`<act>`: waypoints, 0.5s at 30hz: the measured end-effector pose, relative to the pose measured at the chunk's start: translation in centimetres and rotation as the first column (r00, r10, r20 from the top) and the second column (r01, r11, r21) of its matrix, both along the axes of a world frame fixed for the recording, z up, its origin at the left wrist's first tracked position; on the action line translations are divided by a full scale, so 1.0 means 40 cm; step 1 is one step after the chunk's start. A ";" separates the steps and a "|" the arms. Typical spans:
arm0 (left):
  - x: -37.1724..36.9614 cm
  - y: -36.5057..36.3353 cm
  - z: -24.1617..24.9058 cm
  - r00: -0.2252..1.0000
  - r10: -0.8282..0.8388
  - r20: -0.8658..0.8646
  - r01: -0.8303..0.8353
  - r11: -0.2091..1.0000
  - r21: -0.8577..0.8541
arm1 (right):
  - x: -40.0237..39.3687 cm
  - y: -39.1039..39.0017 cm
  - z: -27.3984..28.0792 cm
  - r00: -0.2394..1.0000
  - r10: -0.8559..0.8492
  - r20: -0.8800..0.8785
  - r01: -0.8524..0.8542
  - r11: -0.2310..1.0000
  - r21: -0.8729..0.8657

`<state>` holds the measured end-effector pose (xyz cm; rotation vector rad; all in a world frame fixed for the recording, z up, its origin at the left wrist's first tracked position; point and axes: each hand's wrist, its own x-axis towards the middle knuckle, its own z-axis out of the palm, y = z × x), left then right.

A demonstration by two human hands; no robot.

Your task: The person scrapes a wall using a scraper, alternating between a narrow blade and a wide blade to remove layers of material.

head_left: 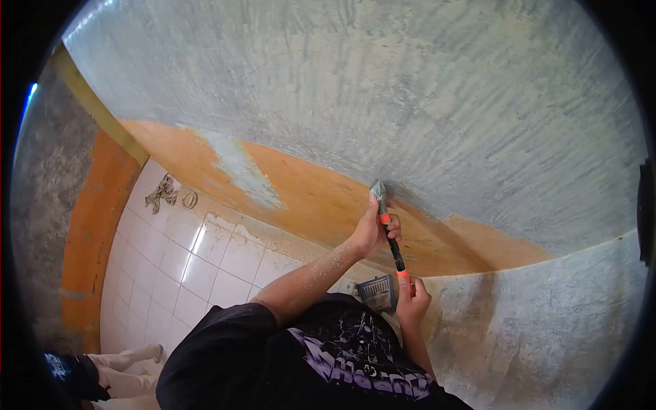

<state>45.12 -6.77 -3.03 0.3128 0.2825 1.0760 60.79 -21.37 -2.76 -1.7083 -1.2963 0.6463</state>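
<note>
A scraper with a black and orange handle is held slantwise in both hands, its metal head against the wall. My left hand is closed around the upper part, just below the head, with the thumb along it. Lower down, my right hand is wrapped around the orange end of the handle. The head touches the wall where the rough grey surface meets the orange painted band. Pale dust specks cover my left forearm.
White floor tiles lie below the wall, with debris along its foot. A crumpled cloth and a ring-shaped roll lie near the corner. A dark slotted tray is by my body. Another person's legs show at lower left.
</note>
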 end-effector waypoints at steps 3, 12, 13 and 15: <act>0.004 -0.001 0.009 1.000 0.016 -0.012 -0.016 1.000 0.011 | 0.027 0.010 0.012 0.999 0.038 0.013 -0.037 0.998 -0.059; -0.022 0.003 0.015 0.996 0.075 -0.048 -0.076 0.997 -0.004 | -0.013 0.021 -0.033 0.997 0.034 0.066 -0.034 0.999 0.002; -0.032 0.006 0.021 0.993 0.108 -0.055 -0.108 0.994 -0.009 | -0.021 0.029 -0.028 0.996 0.044 0.082 -0.045 0.999 0.009; -0.067 0.016 0.038 0.983 0.169 -0.075 -0.171 0.985 -0.011 | -0.043 0.052 -0.016 0.992 0.061 0.109 -0.064 0.997 0.030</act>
